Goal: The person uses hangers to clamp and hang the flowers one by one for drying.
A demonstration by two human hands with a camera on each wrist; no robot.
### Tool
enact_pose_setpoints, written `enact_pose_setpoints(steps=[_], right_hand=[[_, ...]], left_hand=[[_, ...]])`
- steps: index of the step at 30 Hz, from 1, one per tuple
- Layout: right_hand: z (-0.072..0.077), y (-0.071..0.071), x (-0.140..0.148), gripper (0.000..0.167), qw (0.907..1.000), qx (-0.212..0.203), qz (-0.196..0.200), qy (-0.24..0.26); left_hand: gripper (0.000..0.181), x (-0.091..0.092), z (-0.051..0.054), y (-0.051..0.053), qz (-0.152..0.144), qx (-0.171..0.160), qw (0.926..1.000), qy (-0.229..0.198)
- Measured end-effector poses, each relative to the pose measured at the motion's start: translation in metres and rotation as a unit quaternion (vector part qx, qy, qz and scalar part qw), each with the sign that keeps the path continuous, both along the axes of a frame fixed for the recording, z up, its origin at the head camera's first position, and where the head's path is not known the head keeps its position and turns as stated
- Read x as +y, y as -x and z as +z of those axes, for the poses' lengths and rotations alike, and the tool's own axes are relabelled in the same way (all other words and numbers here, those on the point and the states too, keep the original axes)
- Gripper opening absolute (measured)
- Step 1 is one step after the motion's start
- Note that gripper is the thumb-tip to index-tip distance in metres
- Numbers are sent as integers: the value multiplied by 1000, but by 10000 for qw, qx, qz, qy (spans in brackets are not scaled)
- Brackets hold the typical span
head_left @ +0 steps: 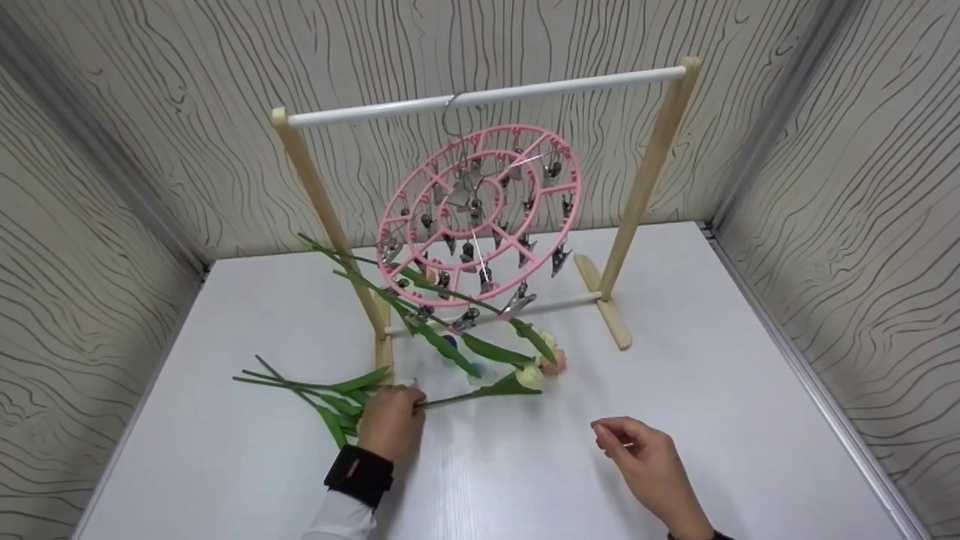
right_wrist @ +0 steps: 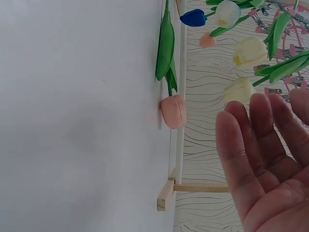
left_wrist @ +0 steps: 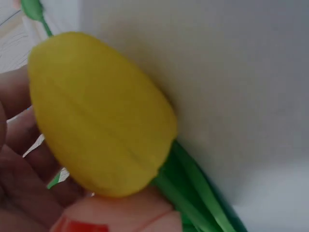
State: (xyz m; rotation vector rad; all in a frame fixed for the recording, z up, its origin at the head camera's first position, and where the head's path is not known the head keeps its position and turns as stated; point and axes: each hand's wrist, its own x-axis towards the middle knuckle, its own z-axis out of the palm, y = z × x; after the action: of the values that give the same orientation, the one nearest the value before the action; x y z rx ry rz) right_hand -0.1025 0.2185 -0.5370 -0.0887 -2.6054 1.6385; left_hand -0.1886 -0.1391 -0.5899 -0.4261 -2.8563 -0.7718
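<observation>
- My left hand (head_left: pixel 391 421) is resting low over the tulip bunch, between the middle of the desk (head_left: pixel 697 390) and its left edge; I can't tell whether its fingers are gripping, since the yellow tulip (left_wrist: pixel 102 116) is blocking the fingertips.
- My right hand (head_left: pixel 649 461) is hovering toward the front right corner with its fingers loosely bent, holding nothing.
- I'm judging the step to be picking 1 tulip from the others, so I'm favouring a light pinch on bare stem over squeezing a head.
- Leaves are overlapping, so I'm thinking a slow lift is safer; a tug could be dragging neighbours along.
- Clips (head_left: pixel 466 320) are hanging over the rear flowers, so I'm minding leaves that could be snagging there.
- The yellow tulip is showing a smooth, egg-shaped head, with green leaves beside its base.
- The bunch's thin green stems (head_left: pixel 289 385) are crossing and pointing at the left edge.
- A white tulip (head_left: pixel 529 377) and a peach tulip (head_left: pixel 553 364) are facing the right edge, near the desk's middle; 1 stem (head_left: pixel 448 400) is running from there to my left hand, but I can't tell whose.
- A blue tulip (right_wrist: pixel 194 18) is showing farther back.
</observation>
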Motion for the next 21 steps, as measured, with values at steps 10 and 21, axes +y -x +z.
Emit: enact_pose_setpoints(steps=[10,21], right_hand=[[-3,-1,-2,16,9997,-182,172,-55],[-3,-5,-6,8,9972,529,369,-384]], left_hand=[[10,8,11,-17,-33,397,9976,568],[16,20,46,-54,-35,1831,9825,323]])
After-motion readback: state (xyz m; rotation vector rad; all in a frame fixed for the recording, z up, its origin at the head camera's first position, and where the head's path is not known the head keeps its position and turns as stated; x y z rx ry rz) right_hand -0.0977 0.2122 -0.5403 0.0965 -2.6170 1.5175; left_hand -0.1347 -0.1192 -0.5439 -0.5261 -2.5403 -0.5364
